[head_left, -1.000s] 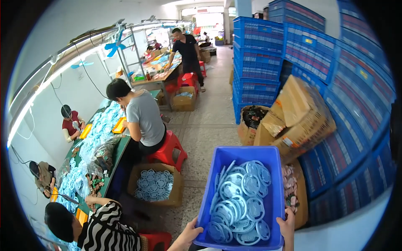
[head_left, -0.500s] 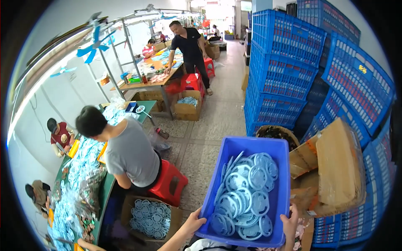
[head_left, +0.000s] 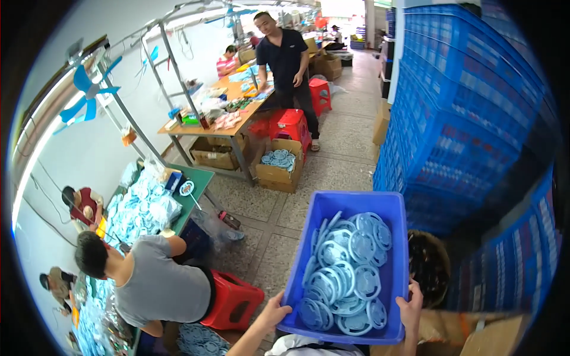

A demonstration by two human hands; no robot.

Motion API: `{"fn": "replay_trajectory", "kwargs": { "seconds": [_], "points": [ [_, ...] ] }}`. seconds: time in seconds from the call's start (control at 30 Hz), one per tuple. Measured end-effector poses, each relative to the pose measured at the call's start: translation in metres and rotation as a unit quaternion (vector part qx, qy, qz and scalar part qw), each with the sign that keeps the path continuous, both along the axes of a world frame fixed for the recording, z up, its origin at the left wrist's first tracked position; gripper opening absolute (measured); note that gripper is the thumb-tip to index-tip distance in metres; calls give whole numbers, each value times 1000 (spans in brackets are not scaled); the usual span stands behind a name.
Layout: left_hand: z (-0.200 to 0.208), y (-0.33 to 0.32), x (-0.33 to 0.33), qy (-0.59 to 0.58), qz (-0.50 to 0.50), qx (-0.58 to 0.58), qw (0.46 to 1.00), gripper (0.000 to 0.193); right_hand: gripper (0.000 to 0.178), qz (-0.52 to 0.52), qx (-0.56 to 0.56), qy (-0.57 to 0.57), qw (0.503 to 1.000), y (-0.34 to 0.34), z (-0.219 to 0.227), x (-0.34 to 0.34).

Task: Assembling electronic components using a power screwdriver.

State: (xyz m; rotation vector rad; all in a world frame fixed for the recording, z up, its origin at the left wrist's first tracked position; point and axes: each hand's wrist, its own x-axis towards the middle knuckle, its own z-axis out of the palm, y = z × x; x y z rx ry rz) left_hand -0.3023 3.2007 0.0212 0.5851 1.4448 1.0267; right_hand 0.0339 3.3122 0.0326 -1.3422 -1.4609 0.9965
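Speckled floor (head_left: 350,133) runs between a green desk (head_left: 200,177), left, and stacked blue crates (head_left: 463,89), right. Above it, the left hand (head_left: 273,312) and right hand (head_left: 411,307), both partly closed, grip opposite sides of a blue bin (head_left: 356,202); pale-blue discs (head_left: 347,264) lie heaped inside.

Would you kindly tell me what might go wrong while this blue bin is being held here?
The left hand and right hand hold the blue bin near its closer end, so the far end might dip and the loosely piled light-blue pieces could slide. The stacked blue crates on the right might get bumped.
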Motion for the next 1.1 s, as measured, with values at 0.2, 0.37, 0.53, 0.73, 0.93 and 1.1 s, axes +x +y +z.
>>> {"fn": "replay_trajectory", "kwargs": {
  "seconds": [0.2,0.37,0.53,0.73,0.93,1.1],
  "points": [
    [-8,150,-64,36,55,28,997,60,21,54,-13,13,998,188,22,-87],
    [-33,320,-120,38,12,6,999,63,19,9,-22,-30,999,337,6,-135],
    [-32,502,-159,42,-65,-10,997,62,20,-81,-39,16,996,467,7,-155],
    [-34,702,-178,-4,-100,34,994,63,20,-124,-22,28,992,631,15,-170],
    [-42,879,-189,27,-106,34,993,62,19,-103,12,21,994,814,-9,-177],
    [-23,1023,-189,-35,-60,4,998,61,28,-75,-27,36,996,974,9,-185]
  ]
}}
